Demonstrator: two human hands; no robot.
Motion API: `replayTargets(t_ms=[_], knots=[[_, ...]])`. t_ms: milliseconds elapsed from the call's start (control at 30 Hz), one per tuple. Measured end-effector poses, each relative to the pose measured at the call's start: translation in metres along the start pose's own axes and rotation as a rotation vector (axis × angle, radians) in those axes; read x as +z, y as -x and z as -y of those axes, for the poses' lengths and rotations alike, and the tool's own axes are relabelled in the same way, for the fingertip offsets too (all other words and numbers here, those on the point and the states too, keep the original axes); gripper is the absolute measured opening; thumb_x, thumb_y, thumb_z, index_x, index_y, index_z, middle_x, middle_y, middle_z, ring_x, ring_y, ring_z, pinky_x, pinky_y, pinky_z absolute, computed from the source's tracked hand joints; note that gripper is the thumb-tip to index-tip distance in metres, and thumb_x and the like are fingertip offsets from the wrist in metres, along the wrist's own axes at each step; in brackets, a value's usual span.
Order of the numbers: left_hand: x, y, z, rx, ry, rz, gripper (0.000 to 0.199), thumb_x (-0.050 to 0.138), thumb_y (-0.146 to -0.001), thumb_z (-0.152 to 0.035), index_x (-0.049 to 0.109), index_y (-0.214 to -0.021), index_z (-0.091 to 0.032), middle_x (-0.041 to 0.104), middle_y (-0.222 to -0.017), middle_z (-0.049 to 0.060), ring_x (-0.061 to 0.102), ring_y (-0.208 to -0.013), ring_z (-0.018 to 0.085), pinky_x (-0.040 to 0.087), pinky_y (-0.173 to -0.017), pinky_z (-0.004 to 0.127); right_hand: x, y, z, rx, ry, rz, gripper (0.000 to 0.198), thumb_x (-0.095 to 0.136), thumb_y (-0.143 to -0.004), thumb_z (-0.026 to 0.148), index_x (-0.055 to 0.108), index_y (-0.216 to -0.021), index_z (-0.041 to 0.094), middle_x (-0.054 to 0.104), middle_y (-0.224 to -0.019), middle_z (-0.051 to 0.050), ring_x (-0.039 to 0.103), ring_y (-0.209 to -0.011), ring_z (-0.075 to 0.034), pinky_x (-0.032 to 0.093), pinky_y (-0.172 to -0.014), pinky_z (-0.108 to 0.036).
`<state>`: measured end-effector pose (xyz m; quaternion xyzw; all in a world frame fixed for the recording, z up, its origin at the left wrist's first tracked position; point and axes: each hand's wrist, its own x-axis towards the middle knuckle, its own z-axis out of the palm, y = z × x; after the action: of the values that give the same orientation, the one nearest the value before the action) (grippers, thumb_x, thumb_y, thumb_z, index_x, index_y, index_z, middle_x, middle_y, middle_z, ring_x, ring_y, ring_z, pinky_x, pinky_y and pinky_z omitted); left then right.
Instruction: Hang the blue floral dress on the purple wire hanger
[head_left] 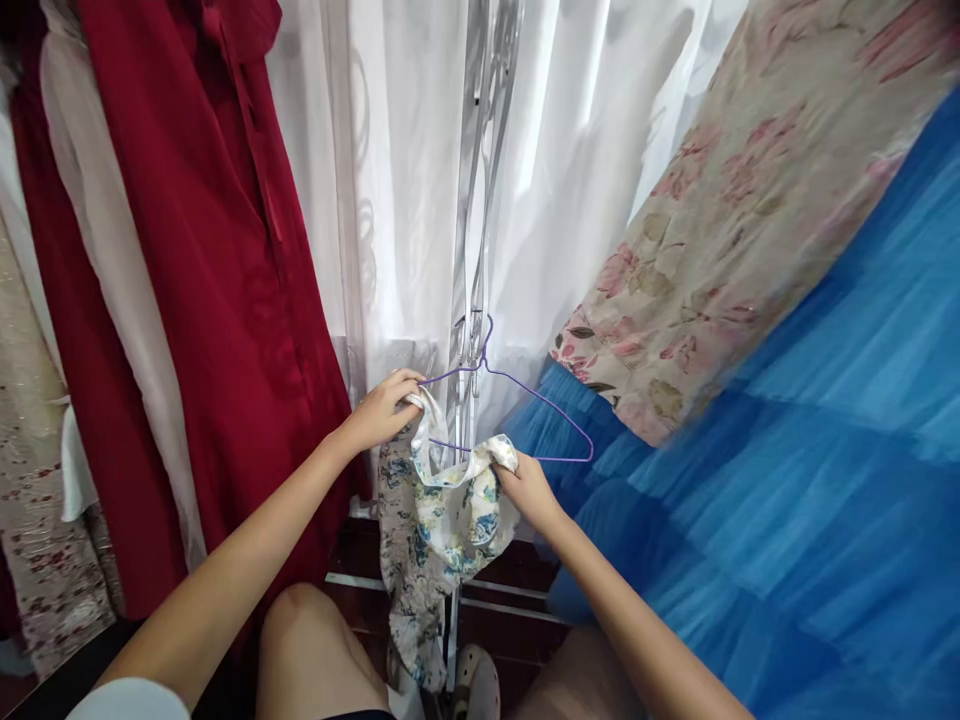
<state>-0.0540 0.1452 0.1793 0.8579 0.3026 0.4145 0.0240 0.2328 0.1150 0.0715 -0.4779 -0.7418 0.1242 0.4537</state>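
A white garment with a blue and yellow floral print (450,530) hangs between my hands. My left hand (388,405) is closed on its upper left edge, close to the left arm of a purple wire hanger (551,405). With fingers pinched, my right hand (529,488) grips the garment's right edge, just under the hanger's lower bar. The hanger's left end is inside or behind the cloth; its right end is bare. Its hook meets a metal stand (472,250). Part of each hand's fingers is hidden by the fabric.
Red dresses (202,250) hang at left, beside beige garments. A floral dress (697,270) and a blue tiered tulle skirt (817,470) fill the right. White curtains (405,180) hang behind the stand. Below are my knees, a light shoe (478,685) and the dark floor (517,570).
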Motion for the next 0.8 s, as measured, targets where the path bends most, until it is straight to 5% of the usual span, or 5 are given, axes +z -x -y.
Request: replayTargets(t_ms=[133,267,500,667,800], knots=[[0.009,-0.020,-0.008,-0.072,-0.001,-0.078,0.027,0.050,-0.075,-0.008,0.059,-0.098,-0.019,0.062,-0.100,0.004,0.060,-0.093,0.019,0.045,-0.086,0.030,-0.011,0.008,0.003,-0.004,-0.058,-0.014,0.025,0.045,-0.086,0.030,0.067,-0.084,0.017,0.070,-0.079,-0.005,0.062,-0.073,-0.023,0.048,-0.066,-0.031],[0.017,-0.017,0.004,-0.161,0.026,-0.121,0.025,0.047,-0.075,-0.008,0.064,-0.090,-0.018,0.065,-0.085,0.001,0.062,-0.084,0.018,0.045,-0.078,0.027,-0.043,0.010,-0.007,0.034,-0.099,-0.382,0.054,0.050,-0.084,0.028,0.049,-0.138,0.018,0.065,-0.120,-0.012,0.063,-0.094,-0.024,0.049,-0.086,-0.039],[0.022,-0.013,0.004,-0.153,-0.016,-0.098,0.024,0.045,-0.076,-0.009,0.067,-0.081,-0.017,0.067,-0.077,0.000,0.060,-0.073,0.016,0.042,-0.070,0.025,-0.099,-0.005,-0.020,0.110,0.101,-0.631,0.059,0.061,-0.080,0.036,0.048,-0.135,0.017,0.067,-0.113,-0.014,0.064,-0.089,-0.028,0.050,-0.080,-0.043],[0.028,-0.012,0.007,-0.148,-0.029,-0.111,0.027,0.044,-0.077,-0.008,0.069,-0.078,-0.018,0.069,-0.082,0.002,0.062,-0.080,0.019,0.044,-0.077,0.028,-0.114,-0.004,-0.026,0.080,0.158,-0.455,0.064,0.059,-0.081,0.033,0.046,-0.141,0.017,0.065,-0.126,-0.015,0.065,-0.102,-0.030,0.050,-0.085,-0.042],[0.021,-0.008,0.011,-0.174,-0.085,-0.184,0.026,0.048,-0.083,-0.013,0.072,-0.089,-0.020,0.067,-0.100,0.005,0.062,-0.092,0.021,0.045,-0.086,0.031,-0.135,-0.003,-0.025,0.153,0.247,-0.183,0.031,0.054,-0.081,0.036,0.072,-0.094,0.014,0.075,-0.089,-0.011,0.068,-0.087,-0.034,0.052,-0.078,-0.043]])
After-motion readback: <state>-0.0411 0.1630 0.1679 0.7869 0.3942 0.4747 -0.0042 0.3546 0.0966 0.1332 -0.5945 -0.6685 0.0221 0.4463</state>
